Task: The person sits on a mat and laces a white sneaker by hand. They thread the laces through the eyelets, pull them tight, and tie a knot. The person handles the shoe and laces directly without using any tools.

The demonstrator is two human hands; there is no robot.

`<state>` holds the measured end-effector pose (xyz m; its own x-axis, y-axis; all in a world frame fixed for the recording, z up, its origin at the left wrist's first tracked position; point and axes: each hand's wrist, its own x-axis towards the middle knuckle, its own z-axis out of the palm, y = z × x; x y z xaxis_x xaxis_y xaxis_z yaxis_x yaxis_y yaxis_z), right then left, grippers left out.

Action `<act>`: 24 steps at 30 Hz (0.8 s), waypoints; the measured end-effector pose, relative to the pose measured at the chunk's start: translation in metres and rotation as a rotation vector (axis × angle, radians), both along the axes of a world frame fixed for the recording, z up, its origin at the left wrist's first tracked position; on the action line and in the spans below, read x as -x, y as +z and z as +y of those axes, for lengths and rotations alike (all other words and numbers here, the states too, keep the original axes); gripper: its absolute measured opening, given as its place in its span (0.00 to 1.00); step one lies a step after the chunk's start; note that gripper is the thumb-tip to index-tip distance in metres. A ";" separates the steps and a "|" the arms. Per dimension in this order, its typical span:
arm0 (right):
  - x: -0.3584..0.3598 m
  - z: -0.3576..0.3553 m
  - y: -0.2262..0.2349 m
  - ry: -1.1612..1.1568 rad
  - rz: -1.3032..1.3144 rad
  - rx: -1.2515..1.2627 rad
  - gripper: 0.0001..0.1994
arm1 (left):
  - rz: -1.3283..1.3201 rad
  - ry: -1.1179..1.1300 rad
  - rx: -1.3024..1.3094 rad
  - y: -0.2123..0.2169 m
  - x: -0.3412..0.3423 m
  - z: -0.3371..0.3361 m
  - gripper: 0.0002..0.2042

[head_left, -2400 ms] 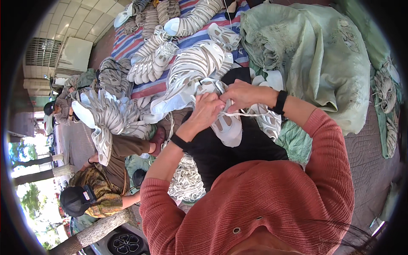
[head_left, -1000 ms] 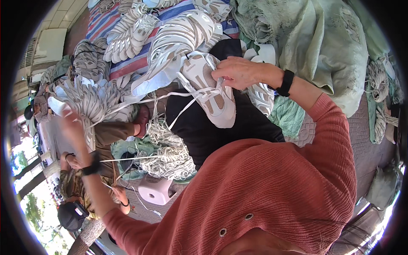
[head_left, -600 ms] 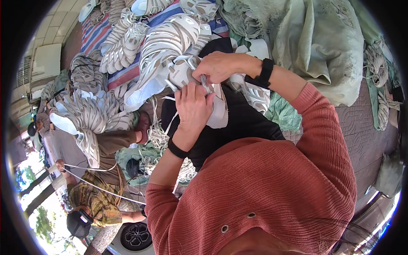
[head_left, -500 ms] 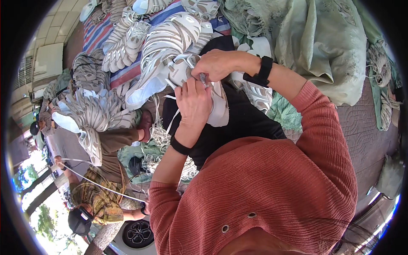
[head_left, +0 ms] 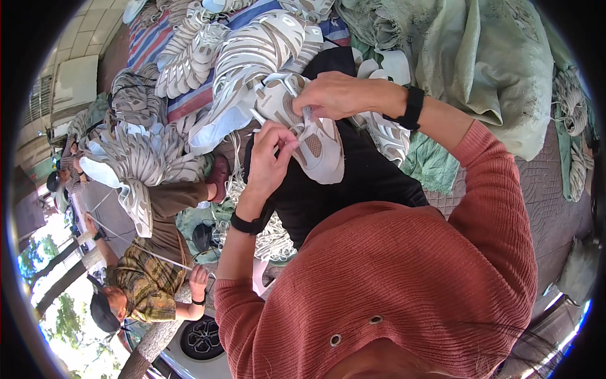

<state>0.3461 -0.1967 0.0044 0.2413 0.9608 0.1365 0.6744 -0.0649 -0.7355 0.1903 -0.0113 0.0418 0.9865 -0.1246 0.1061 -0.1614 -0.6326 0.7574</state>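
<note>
On my lap, over black trousers, lies a white and beige shoe upper (head_left: 322, 161), its rounded toe towards me. My right hand (head_left: 334, 96) is closed over its lacing opening, fingertips pressed at the eyelet edge. A small grey piece shows under those fingertips; I cannot tell what it is. My left hand (head_left: 268, 161) pinches with thumb and forefinger just left of the upper. What it pinches looks like a thin white shoelace, mostly hidden by the fingers. A white lace end (head_left: 257, 116) sticks up above that hand.
Nested rows of shoe uppers (head_left: 259, 50) lie ahead on a striped sheet (head_left: 142, 47). A pale sack (head_left: 480, 63) stands at far right. A tangle of white laces (head_left: 274, 240) lies beside my left forearm. A seated co-worker (head_left: 148, 284) at left holds a stretched white cord.
My left hand has drawn back from the lacing opening, down and left, uncovering more of the upper. My right hand stays at the opening. The co-worker's hand and cord have shifted.
</note>
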 end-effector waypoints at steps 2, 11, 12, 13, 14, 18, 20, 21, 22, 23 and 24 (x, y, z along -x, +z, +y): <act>0.000 -0.004 -0.005 0.010 0.039 -0.106 0.12 | -0.024 0.041 -0.014 -0.003 -0.003 0.001 0.07; 0.009 -0.001 0.001 0.100 0.150 -0.157 0.07 | -0.104 0.039 -0.006 -0.006 -0.011 -0.006 0.08; 0.011 0.001 -0.002 0.078 0.139 -0.226 0.06 | -0.108 0.055 -0.010 -0.008 -0.011 -0.006 0.08; 0.013 0.002 -0.005 0.056 0.129 -0.295 0.06 | -0.111 0.070 -0.013 -0.009 -0.012 -0.005 0.08; 0.017 0.000 -0.007 -0.029 0.113 -0.315 0.05 | -0.087 0.073 -0.021 -0.009 -0.011 -0.006 0.08; 0.050 -0.003 -0.005 -0.312 -0.111 -0.506 0.08 | -0.059 0.055 -0.118 -0.009 -0.008 -0.008 0.10; 0.057 -0.002 -0.009 -0.431 -0.250 -0.557 0.08 | -0.078 0.037 -0.164 -0.012 -0.008 -0.008 0.11; 0.055 -0.003 -0.012 -0.458 -0.293 -0.512 0.10 | -0.088 0.031 -0.173 -0.016 -0.009 -0.006 0.11; 0.054 -0.003 -0.014 -0.451 -0.291 -0.462 0.10 | -0.099 0.025 -0.183 -0.019 -0.010 -0.005 0.11; 0.053 -0.003 -0.017 -0.444 -0.288 -0.413 0.11 | -0.120 0.018 -0.197 -0.020 -0.009 -0.005 0.11; 0.050 -0.003 -0.017 -0.439 -0.288 -0.363 0.12 | -0.144 0.007 -0.209 -0.022 -0.011 -0.005 0.11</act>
